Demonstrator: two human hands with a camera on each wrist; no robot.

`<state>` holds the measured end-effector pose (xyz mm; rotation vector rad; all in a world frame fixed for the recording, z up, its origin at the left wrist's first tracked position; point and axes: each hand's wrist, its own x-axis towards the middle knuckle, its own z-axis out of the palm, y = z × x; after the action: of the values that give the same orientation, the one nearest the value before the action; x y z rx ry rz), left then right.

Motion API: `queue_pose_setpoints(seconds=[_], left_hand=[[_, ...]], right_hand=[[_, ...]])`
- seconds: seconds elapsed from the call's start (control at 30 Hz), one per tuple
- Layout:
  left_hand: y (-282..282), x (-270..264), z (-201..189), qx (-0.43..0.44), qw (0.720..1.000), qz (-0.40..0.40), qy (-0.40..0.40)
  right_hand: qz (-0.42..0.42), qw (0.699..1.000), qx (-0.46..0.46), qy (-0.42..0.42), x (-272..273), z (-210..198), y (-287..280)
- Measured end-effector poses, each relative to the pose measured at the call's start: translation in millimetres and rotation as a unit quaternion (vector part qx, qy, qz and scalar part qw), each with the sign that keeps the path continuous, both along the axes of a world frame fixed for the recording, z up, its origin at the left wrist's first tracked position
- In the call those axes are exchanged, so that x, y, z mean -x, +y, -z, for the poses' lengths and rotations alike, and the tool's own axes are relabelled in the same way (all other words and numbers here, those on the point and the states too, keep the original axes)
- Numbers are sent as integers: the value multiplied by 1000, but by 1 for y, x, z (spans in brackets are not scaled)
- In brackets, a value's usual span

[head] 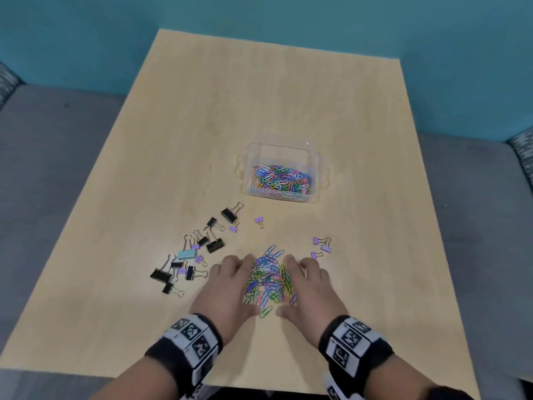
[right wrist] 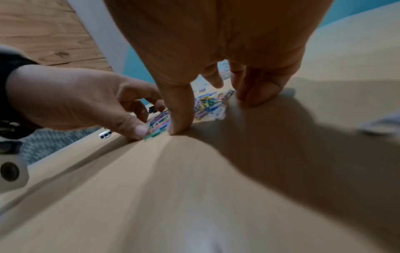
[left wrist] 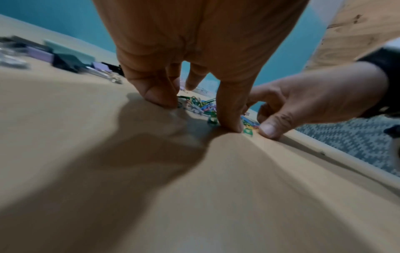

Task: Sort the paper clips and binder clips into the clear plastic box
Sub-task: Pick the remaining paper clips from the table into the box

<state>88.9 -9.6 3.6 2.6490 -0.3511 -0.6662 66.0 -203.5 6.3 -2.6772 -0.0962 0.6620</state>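
Low in the frame, the paper clips (head: 268, 281) lie between the left hand (head: 227, 287) and right hand (head: 307, 287), both curled around them.

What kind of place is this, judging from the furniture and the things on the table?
Probably an office lounge or waiting corner: a light wooden table stands against a teal wall, grey upholstered seating flanks it, and paper clips and binder clips lie on it.
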Motion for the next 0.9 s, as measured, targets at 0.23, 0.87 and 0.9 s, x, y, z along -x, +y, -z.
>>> queue_pose_setpoints(seconds=[0.23, 0.87, 0.9], left_hand=[[-20, -27, 9, 26, 999, -9, -24], [-12, -29, 3, 56, 996, -64, -22], [-12, -29, 2, 62, 996, -67, -19]], right_hand=[[-17, 1000, 2, -24, -31, 3, 24], [34, 997, -59, 19, -39, -10, 4], [43, 996, -76, 24, -40, -10, 2]])
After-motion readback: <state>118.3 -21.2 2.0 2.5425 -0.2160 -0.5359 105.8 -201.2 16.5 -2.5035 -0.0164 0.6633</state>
